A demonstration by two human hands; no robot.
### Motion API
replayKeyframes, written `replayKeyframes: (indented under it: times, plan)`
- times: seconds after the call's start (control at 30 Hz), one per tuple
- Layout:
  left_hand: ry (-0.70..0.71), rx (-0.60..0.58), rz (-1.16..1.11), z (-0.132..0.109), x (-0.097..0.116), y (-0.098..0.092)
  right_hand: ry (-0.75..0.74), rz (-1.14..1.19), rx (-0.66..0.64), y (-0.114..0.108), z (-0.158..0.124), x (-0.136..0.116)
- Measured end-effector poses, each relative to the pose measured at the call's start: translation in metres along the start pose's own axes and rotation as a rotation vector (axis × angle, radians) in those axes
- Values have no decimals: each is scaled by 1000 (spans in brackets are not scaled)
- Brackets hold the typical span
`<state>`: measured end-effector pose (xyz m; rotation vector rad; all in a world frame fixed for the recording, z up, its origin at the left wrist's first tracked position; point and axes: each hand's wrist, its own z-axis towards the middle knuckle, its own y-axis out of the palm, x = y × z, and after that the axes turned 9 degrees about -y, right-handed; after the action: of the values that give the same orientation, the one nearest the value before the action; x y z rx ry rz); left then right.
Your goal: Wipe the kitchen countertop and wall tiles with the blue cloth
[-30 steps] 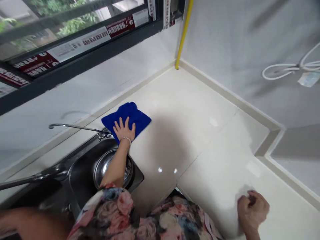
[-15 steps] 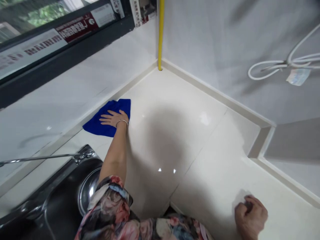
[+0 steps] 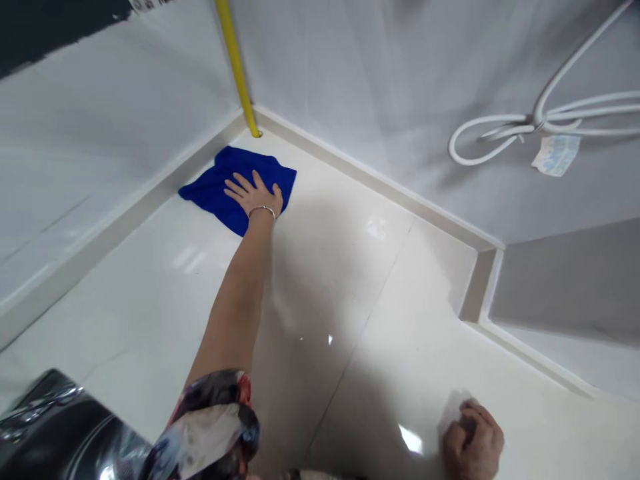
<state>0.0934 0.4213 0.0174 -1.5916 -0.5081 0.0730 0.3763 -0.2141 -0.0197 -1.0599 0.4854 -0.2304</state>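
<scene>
At the near edge of the bench (image 3: 350, 280), my right hand (image 3: 473, 443) rests as a fist, knuckles down on the pale surface; its grip is clenched, and whether anything sits inside it I cannot tell. Low to my left a corner of the dark steel sink (image 3: 55, 427) shows beside my flowered sleeve (image 3: 213, 427).

Out from there my left arm reaches across the glossy top. My left hand (image 3: 255, 193) lies flat with fingers spread, its grip loose and closed on nothing, pressing down on the blue cloth (image 3: 220, 187). The cloth sits far back in the corner, touching the raised back lip on the left and just beside the foot of the yellow pipe (image 3: 237, 67).

The bench between me and the cloth shines evenly, so I judge most of it wiped. The strip along the right-hand wall, under the white hose (image 3: 500, 127), looks left to do.
</scene>
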Motion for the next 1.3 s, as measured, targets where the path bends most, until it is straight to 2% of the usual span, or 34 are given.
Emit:
replayKeyframes:
  times: [0.17,0.23,0.33,0.43,0.53,0.9,1.0,1.07,1.13,1.23,1.3]
  plan:
    - [283,-86,-2,-2,44,20,58,-3,-5,2,-3,0]
    - [396,-118,-5,-7,51,26,56,4,-8,1,-3,0]
    - [551,-171,-16,-25,50,32,28,22,-19,1,-1,0]
    - [683,-207,-16,-59,40,33,-7,38,-21,1,-1,2]
    - [791,-224,-4,-107,28,33,-36,77,-16,3,-1,6]
    - [1076,-376,-42,-328,-3,44,-131,167,60,16,5,15]
    - [1117,-419,-35,-376,-13,44,-141,183,93,17,6,15]
    - [1136,-429,-24,-397,-23,43,-144,195,102,18,7,15]
    - [1147,-429,-17,-407,-38,39,-143,201,111,18,7,14]
    - [1180,-403,-43,-405,-72,33,-155,194,135,17,7,14]
    - [1201,-369,-85,-392,-98,27,-164,190,150,16,7,14]
